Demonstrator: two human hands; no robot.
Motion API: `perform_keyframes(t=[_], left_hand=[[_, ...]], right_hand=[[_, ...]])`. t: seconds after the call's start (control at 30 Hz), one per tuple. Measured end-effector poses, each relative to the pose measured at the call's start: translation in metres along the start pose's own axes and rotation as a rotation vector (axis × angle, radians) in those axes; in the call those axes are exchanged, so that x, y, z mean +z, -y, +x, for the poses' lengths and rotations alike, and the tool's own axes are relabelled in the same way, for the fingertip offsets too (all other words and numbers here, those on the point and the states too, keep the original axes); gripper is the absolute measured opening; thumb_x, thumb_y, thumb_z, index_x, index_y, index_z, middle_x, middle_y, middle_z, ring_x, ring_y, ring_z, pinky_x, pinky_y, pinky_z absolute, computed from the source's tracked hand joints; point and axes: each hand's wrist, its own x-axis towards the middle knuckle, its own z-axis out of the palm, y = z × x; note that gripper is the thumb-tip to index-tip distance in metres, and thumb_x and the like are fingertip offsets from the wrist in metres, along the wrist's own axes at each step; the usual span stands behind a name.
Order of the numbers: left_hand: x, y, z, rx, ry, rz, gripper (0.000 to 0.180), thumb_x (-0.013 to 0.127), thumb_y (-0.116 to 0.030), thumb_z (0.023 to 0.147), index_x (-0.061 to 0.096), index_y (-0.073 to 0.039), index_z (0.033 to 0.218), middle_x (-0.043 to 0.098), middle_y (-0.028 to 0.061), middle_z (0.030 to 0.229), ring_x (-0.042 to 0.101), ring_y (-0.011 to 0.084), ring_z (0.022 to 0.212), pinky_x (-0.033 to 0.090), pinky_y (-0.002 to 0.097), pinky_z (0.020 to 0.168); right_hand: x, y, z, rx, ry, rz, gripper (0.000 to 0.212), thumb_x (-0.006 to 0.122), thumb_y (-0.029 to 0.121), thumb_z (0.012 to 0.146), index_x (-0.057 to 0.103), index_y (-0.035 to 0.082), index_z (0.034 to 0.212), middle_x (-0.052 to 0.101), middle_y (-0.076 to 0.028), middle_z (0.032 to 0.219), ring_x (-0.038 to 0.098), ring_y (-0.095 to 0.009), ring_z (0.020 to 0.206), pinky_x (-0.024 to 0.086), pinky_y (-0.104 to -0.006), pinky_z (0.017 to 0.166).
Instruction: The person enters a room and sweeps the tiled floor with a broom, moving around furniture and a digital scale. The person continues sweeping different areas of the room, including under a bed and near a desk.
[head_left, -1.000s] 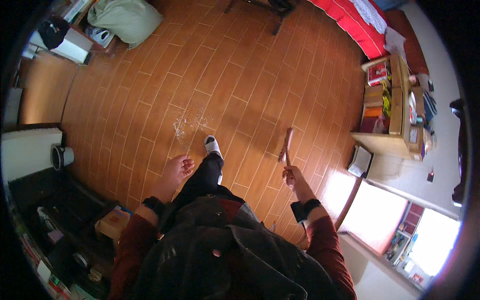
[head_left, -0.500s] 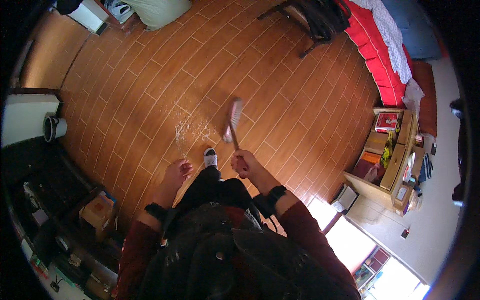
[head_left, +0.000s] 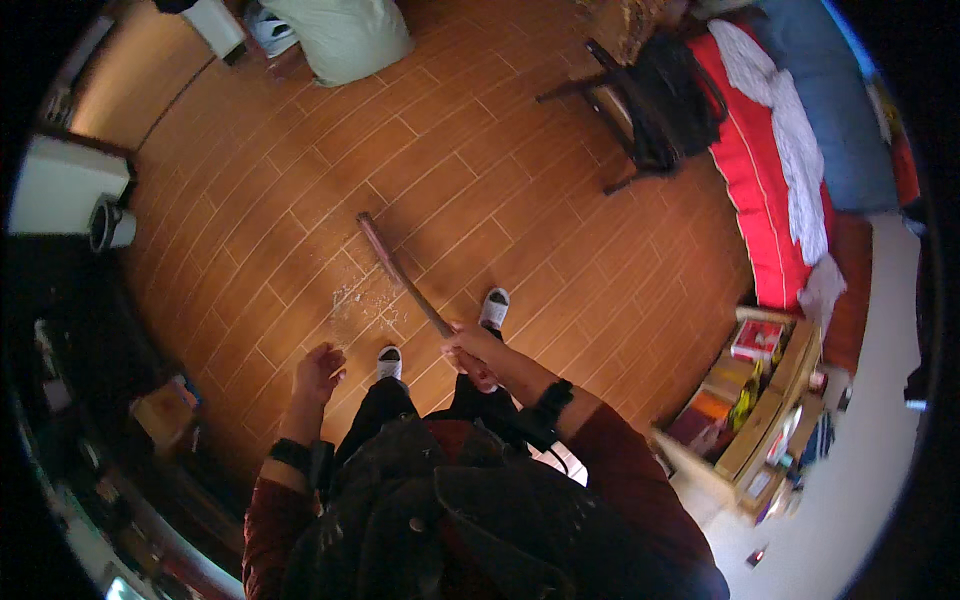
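Note:
A long-handled brush (head_left: 382, 248) slants up and left from my right hand (head_left: 474, 355), which is closed around its wooden handle. The brush head is seen nearly edge-on, so its bristles hardly show. Pale crumbs (head_left: 365, 302) lie scattered over the brown tiled floor (head_left: 560, 250), below and left of the brush. My left hand (head_left: 320, 372) is held up to the left of them, fingers loosely bent and apart, with nothing visible in it. Whether the brush touches the floor, I cannot tell.
My feet in light shoes (head_left: 390, 362) stand close to the crumbs. A dark chair (head_left: 655, 110) is beside a red-covered bed (head_left: 755, 190). An open wooden drawer unit (head_left: 745, 430) stands at the right, a bin (head_left: 112, 226) at the left. A pale sack (head_left: 345, 40) sits at the back.
The brush has swung left, toward the crumbs, and turned edge-on. My left hand has shifted left and lower. My right foot has come into view, and the whole view has turned.

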Motion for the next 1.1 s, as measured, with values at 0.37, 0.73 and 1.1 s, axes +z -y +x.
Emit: perform_keyframes(t=[0.37,0.73,1.1], left_hand=[[0.192,0.040,0.014,-0.013,-0.063,-0.156,0.018,0.055,-0.024,0.081,0.056,-0.008,0.090,0.061,0.0069,0.081,0.058,0.0206,0.076,0.045,0.0343,0.062],[0.188,0.013,0.058,-0.027,-0.198,-0.275,0.018,0.054,-0.025,0.081,0.056,-0.009,0.091,0.060,0.0060,0.081,0.058,0.0198,0.076,0.045,0.0335,0.064],[0.210,-0.098,0.089,0.119,-0.129,-0.456,0.013,0.055,-0.019,0.081,0.054,-0.008,0.088,0.047,0.0011,0.056,0.044,0.0139,0.047,0.041,0.0289,0.049]], right_hand=[[-0.232,0.135,-0.109,0.010,-0.237,0.028,0.031,0.056,0.015,0.078,0.045,0.009,0.107,0.049,-0.002,0.067,0.048,-0.012,0.047,0.040,-0.0248,0.041],[-0.333,0.205,0.037,0.213,-0.217,0.171,0.023,0.056,0.017,0.077,0.044,0.013,0.058,0.041,-0.001,0.048,0.041,-0.014,0.041,0.031,-0.0278,0.037],[-0.071,0.255,0.143,0.428,0.191,-0.056,0.028,0.051,0.019,0.076,0.038,0.014,0.052,0.041,-0.001,0.046,0.034,-0.013,0.035,0.027,-0.0280,0.032]])
